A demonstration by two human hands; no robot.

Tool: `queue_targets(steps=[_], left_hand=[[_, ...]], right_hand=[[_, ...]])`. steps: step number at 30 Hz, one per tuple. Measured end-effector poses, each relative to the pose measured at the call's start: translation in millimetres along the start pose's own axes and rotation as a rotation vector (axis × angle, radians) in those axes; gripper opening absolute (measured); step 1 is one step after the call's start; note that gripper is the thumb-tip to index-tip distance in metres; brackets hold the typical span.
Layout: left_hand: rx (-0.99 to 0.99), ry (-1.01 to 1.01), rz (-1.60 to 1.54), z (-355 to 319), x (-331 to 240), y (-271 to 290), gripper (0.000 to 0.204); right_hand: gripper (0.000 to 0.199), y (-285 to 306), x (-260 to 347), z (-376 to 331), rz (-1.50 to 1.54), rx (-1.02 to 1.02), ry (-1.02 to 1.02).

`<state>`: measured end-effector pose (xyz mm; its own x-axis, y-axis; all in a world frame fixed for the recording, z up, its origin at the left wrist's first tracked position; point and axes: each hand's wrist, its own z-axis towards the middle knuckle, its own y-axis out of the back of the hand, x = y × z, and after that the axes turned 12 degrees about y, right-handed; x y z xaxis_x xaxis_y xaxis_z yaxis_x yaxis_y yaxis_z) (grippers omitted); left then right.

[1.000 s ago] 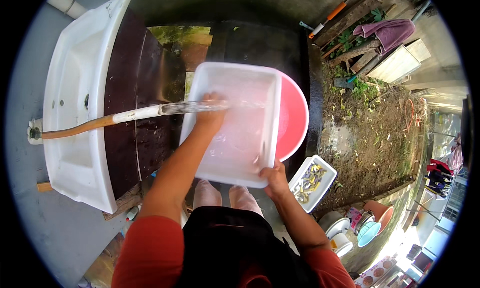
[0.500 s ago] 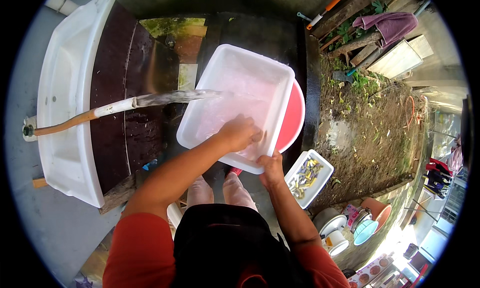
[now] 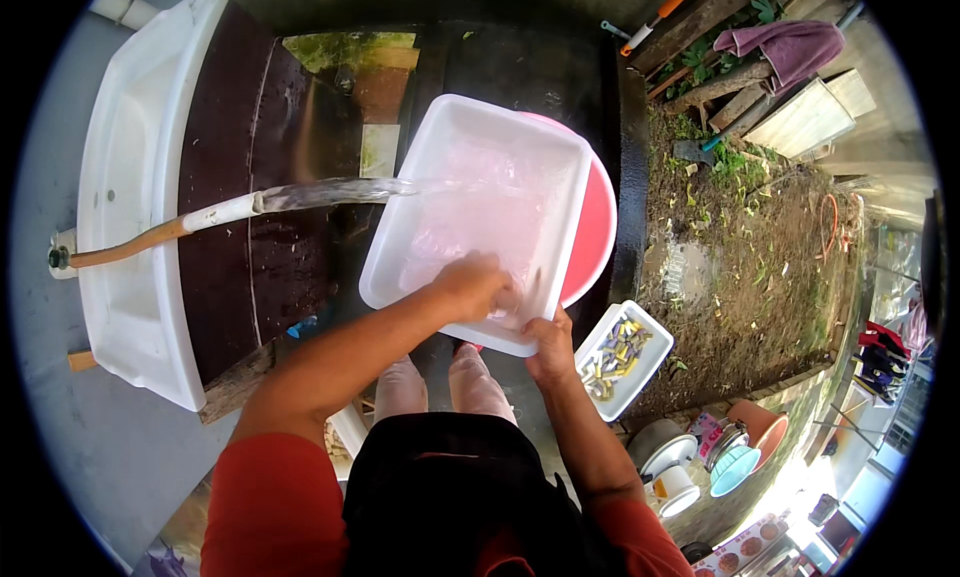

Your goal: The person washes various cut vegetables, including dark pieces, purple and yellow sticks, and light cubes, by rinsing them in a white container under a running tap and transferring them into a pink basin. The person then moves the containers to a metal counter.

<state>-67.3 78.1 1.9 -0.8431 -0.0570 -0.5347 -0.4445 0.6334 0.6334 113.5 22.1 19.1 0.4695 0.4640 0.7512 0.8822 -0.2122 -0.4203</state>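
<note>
Holding the lower right corner of a white tub point(image 3: 510, 127), in the middle of the frame, pinched in the right hand point(image 3: 552, 349) with the thumb at the rim. Keeping the left hand point(image 3: 475, 285) curled and blurred inside the tub, near that corner; cannot tell whether gripping anything. Can see a pink basin point(image 3: 592, 242) behind the tub's right edge, a hose point(image 3: 160, 242) pouring water from the left, and a white tray point(image 3: 655, 355) of small pieces at lower right.
</note>
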Motion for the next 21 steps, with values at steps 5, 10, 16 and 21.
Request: queue_targets(steps=[5, 10, 16, 21], left_hand=[[-0.094, -0.003, 0.38, -4, 43, 19, 0.015], [-0.813, 0.139, 0.257, 75, 62, 13, 0.017], [-0.477, -0.031, 0.113, 93, 16, -26, 0.017], [-0.177, 0.177, -0.052, 57, 36, 33, 0.025]], right_hand=[[0.061, 2, 8, -14, -0.065, 0.006, -0.089], [0.034, -4, -9, -43, -0.023, 0.163, -0.11], [0.05, 6, -17, -24, -0.075, 0.055, -0.112], [0.055, 24, -8, -7, -0.101, 0.051, -0.144]])
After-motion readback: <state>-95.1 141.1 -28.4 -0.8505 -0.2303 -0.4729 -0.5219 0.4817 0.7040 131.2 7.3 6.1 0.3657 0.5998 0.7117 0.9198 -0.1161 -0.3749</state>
